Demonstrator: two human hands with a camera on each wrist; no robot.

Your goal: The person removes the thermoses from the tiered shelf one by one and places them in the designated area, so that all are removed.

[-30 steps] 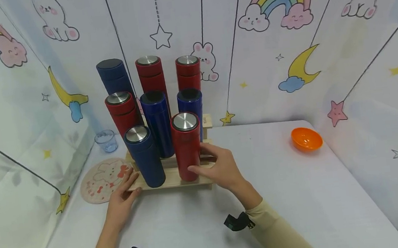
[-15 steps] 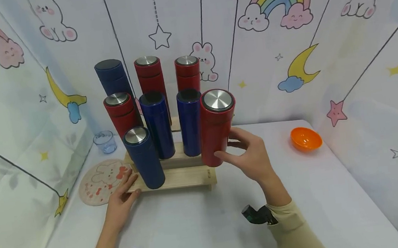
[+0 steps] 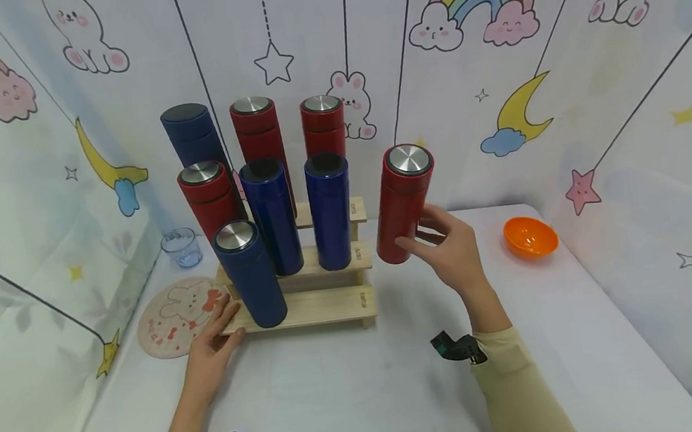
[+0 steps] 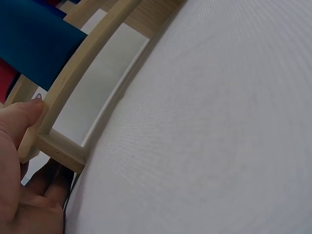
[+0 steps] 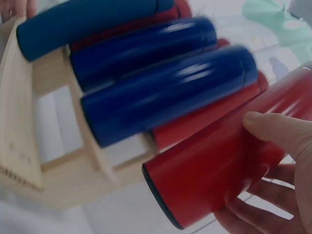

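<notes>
My right hand [image 3: 454, 250] grips a red vacuum flask [image 3: 404, 203] with a steel-topped lid, thumb in front and fingers behind. The flask is tilted and held to the right of a stepped wooden rack [image 3: 330, 305]. In the right wrist view the dark bottom rim of the red flask [image 5: 204, 180] shows. My left hand [image 3: 210, 346] holds the left end of the rack's lowest step, beside a dark blue flask [image 3: 254, 282]. In the left wrist view the thumb of my left hand [image 4: 24, 161] presses the front board [image 4: 68, 83], with the fingers around its end.
Several red and blue flasks, such as a glossy blue one [image 3: 331, 217], stand on the rack's upper steps. Left are a round bunny-print mat [image 3: 174, 325] and a clear glass [image 3: 182, 249]. An orange bowl [image 3: 530, 237] sits right on the white table [image 3: 340, 399].
My right hand has lifted the red flask off the lowest step and carried it right and back, past the rack's end. My left hand stays at the rack.
</notes>
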